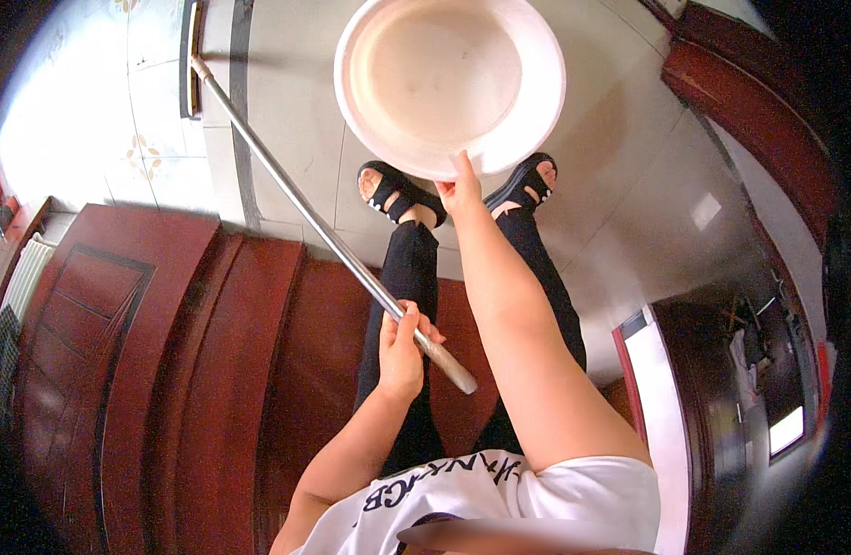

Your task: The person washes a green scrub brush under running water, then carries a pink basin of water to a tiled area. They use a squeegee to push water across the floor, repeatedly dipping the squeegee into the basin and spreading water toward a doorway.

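A wide, pale plastic basin [446, 76] is held out in front of my feet by my right hand [461, 187]. My thumb lies over its near rim and the fingers curl underneath. Its beige inside holds no solid object; whether there is water in it I cannot tell. Lower down, my left hand [403, 347] grips a silver metal pole [294, 201] close to its pale end. The pole slants away to the upper left, where a narrow flat head [191, 69], like a floor squeegee or flat mop, rests on the floor.
Dark red wooden furniture [217, 361] stands to my left and behind my legs. A white radiator [33, 267] is at the far left. More red wood [738, 97] curves along the upper right. A dark strip [242, 125] crosses the tiled floor [294, 90].
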`<state>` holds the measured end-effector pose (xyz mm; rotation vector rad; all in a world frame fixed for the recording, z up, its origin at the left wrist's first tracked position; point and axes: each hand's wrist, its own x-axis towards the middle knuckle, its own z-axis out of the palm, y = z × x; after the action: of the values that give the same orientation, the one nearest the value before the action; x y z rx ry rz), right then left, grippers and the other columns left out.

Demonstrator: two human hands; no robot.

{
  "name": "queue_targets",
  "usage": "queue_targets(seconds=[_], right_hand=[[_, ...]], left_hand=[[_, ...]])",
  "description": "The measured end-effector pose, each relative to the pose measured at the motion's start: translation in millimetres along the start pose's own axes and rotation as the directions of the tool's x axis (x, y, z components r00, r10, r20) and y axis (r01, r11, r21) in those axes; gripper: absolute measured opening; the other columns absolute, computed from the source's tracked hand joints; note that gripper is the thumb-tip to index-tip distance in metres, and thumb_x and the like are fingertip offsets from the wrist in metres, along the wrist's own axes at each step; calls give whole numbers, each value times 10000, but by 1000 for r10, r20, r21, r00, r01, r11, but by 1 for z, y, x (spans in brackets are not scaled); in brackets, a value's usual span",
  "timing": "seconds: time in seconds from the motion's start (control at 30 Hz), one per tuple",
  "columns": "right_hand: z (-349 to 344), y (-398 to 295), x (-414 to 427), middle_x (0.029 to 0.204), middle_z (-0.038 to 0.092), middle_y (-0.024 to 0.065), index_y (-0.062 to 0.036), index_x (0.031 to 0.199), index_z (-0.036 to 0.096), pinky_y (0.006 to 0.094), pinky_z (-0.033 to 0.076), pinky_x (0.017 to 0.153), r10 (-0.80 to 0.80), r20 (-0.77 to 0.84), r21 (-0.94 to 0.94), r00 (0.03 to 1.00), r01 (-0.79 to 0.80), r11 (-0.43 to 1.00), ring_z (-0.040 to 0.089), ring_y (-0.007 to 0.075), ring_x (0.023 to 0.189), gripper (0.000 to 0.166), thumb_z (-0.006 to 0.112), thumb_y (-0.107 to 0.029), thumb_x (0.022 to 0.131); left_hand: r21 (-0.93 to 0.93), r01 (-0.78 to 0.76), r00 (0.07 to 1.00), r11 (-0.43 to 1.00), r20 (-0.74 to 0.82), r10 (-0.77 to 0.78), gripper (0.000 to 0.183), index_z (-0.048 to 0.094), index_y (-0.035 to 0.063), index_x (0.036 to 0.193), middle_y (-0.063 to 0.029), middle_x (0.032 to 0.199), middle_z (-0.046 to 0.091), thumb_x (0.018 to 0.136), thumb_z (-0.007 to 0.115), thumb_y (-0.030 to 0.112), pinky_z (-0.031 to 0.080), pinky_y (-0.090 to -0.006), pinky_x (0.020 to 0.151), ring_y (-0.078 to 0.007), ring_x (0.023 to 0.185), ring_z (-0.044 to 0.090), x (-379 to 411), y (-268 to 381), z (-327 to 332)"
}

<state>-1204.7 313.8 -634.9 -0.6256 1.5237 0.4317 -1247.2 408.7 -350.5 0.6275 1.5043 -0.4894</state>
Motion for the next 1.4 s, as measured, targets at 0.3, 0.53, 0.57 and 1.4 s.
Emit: queue_targets(seconds=[0.3, 0.53, 0.57, 1.4], right_hand=[[17, -68, -55, 913, 525, 67, -74, 935, 457, 277, 465, 629, 22, 74, -113, 997, -13, 994, 532, 184, 768, 197, 529, -155, 770], [39, -108, -67, 886, 518, 72, -60, 940, 448, 283, 468, 647, -17, 97, -124, 995, 29, 992, 532, 177, 762, 188, 491, -142, 776], [42, -116, -66, 888, 517, 75, -57, 940, 446, 284, 469, 650, -24, 96, -130, 995, 36, 991, 532, 175, 760, 188, 484, -138, 775], [107, -194, -104, 793, 548, 129, -3, 938, 466, 293, 481, 534, -307, 132, -453, 942, 333, 827, 550, 193, 621, 226, 491, -148, 766]], left_hand=[[-20, -72, 997, 997, -32, 71, 94, 411, 107, 907, -14, 622, 397, 870, 457, 181, 411, -298, 547, -144, 549, 433, -15, 9, 6], [-8, -120, 993, 993, -10, 120, 87, 395, 106, 903, -16, 632, 398, 871, 439, 174, 414, -291, 547, -143, 551, 445, -20, 7, 10], [-9, -121, 993, 993, -6, 121, 90, 395, 106, 903, -17, 634, 398, 871, 441, 177, 414, -291, 547, -143, 552, 445, -22, 7, 11], [-5, -162, 987, 987, -8, 162, 59, 409, 114, 868, -2, 624, 383, 861, 460, 142, 396, -280, 520, -131, 542, 406, -39, -2, 25]])
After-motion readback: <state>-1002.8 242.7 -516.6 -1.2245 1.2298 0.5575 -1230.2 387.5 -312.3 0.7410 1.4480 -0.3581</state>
